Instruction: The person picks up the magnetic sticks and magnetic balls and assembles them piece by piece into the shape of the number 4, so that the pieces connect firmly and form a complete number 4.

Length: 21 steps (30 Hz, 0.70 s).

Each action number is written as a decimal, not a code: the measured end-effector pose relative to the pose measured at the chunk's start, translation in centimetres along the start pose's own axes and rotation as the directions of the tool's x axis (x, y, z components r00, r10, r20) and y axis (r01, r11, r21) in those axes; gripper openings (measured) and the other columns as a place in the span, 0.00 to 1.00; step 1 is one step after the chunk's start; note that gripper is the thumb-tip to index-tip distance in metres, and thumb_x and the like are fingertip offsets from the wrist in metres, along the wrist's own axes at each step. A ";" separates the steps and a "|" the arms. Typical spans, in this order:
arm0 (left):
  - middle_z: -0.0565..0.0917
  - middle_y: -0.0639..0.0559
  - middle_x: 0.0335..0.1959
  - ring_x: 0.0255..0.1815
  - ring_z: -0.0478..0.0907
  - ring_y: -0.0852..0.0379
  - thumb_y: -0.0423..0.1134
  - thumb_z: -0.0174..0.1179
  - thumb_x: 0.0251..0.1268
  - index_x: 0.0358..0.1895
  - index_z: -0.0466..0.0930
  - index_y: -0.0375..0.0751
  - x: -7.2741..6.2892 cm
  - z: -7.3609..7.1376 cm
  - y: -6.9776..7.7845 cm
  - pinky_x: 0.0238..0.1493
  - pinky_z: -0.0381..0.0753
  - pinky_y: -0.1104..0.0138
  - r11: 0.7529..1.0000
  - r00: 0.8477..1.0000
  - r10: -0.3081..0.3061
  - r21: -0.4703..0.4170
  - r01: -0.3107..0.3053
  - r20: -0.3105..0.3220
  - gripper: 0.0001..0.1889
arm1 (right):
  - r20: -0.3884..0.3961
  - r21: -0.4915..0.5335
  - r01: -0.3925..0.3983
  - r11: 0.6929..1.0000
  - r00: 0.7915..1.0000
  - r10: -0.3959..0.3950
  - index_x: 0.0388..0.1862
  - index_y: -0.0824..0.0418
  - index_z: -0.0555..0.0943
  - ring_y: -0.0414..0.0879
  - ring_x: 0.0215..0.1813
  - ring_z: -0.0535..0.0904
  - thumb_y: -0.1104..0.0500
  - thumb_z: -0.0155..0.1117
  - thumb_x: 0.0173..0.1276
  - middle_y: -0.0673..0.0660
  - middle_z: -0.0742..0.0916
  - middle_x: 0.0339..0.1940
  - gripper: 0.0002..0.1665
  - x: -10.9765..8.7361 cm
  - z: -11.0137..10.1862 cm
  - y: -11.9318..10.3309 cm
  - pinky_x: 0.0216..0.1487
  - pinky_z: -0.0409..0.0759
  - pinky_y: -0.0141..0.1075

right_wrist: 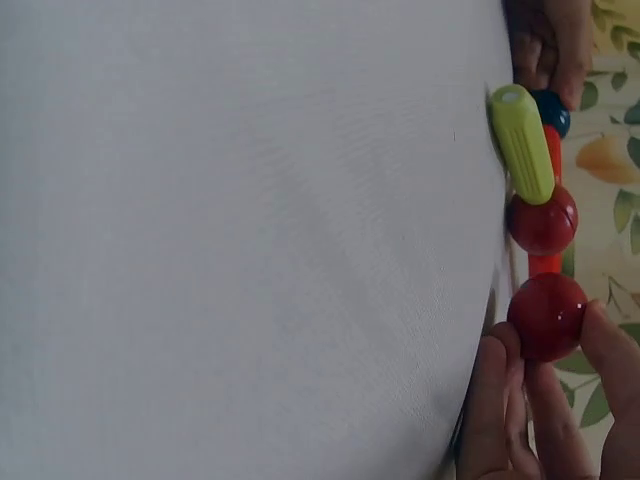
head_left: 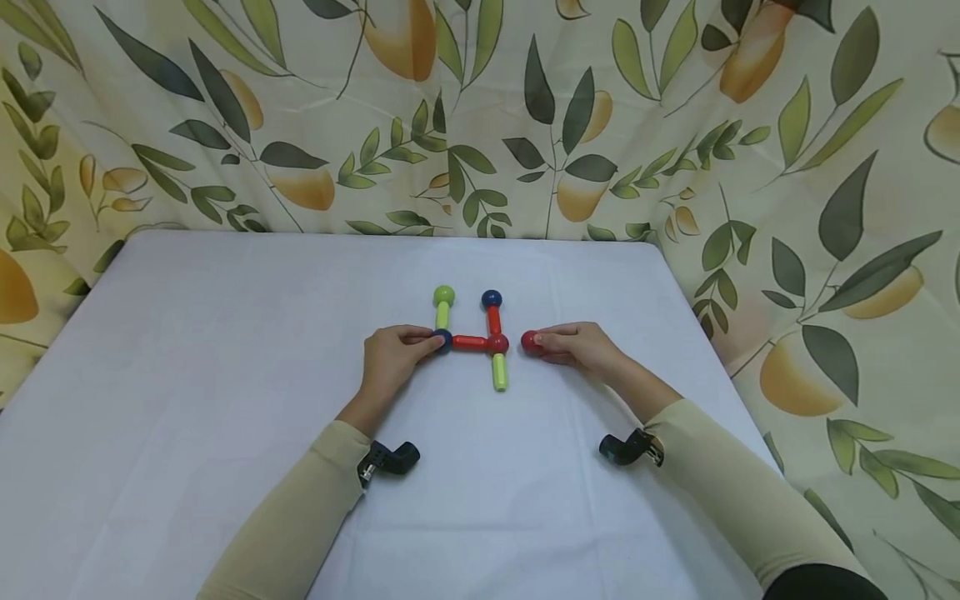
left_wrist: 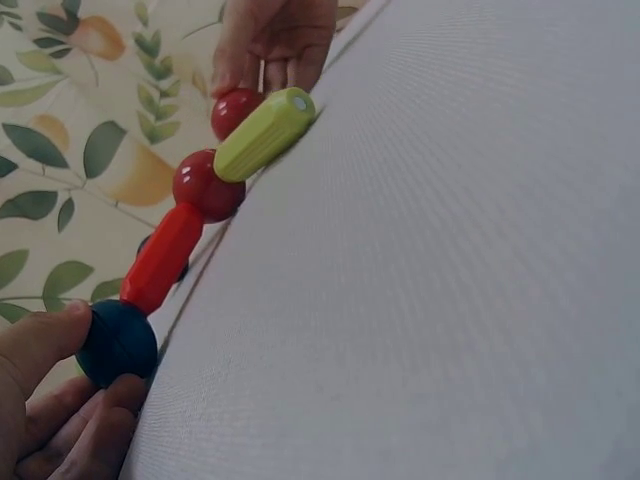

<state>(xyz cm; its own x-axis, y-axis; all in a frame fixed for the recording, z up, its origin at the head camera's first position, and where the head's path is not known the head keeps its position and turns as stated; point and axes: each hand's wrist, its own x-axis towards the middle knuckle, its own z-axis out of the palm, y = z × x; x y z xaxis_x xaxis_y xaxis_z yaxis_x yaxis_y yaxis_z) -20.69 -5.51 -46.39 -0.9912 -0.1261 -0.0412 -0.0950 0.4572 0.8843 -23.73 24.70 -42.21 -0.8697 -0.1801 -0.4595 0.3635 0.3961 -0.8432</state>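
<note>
A joined figure of balls and rods lies on the white table. My left hand [head_left: 393, 358] pinches its dark blue ball [left_wrist: 117, 343] at the left corner. From that ball a green rod [head_left: 442, 316] leads up to a green ball [head_left: 444, 296], and a red rod [head_left: 470, 342] runs right to a red ball [head_left: 498, 344]. Another red rod [head_left: 493, 319] rises from there to a second blue ball [head_left: 492, 298]; a green rod [head_left: 500, 372] points toward me, its end bare. Just right of the figure, my right hand [head_left: 581, 346] pinches a separate red ball [right_wrist: 547, 317].
The white-covered table [head_left: 225, 333] reaches back to a leaf-and-fruit patterned cloth [head_left: 480, 125], which also hangs at the right side. Small black cameras [head_left: 390, 458] are strapped at both wrists.
</note>
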 end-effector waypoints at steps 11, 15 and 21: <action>0.90 0.50 0.34 0.38 0.86 0.57 0.52 0.73 0.55 0.43 0.89 0.45 0.1 0.2 -0.1 0.37 0.80 0.68 1.000 1.000 0.001 -0.008 -0.001 -0.001 0.18 | 0.059 -0.050 0.015 0.999 0.998 -0.012 0.62 0.70 0.77 0.41 0.46 0.85 0.53 0.66 0.69 0.65 0.83 0.58 0.29 -2.3 0.7 1.0 0.50 0.82 0.32; 0.90 0.50 0.34 0.38 0.86 0.57 0.52 0.73 0.55 0.43 0.89 0.44 0.1 0.2 -0.1 0.36 0.79 0.68 1.000 1.000 0.003 -0.010 -0.003 0.002 0.18 | 0.076 -0.045 0.020 0.999 0.997 -0.016 0.61 0.71 0.78 0.43 0.45 0.87 0.54 0.66 0.69 0.66 0.84 0.57 0.28 -2.9 1.1 1.4 0.48 0.83 0.32; 0.90 0.50 0.34 0.37 0.86 0.57 0.52 0.73 0.54 0.43 0.89 0.44 0.1 0.1 -0.1 0.35 0.80 0.69 1.000 1.000 0.009 -0.015 -0.009 -0.002 0.18 | 0.092 -0.060 0.026 0.998 0.996 -0.020 0.58 0.71 0.80 0.45 0.45 0.87 0.55 0.67 0.69 0.65 0.86 0.53 0.25 -3.7 1.9 1.6 0.46 0.84 0.33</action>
<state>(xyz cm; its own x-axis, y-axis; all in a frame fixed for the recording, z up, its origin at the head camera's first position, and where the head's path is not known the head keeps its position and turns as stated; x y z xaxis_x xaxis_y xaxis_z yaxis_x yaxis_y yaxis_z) -20.82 -5.45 -46.53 -0.9918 -0.1240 -0.0325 -0.0848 0.4447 0.8917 -19.27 24.26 -42.36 -0.8425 -0.2699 -0.4662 0.3203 0.4449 -0.8364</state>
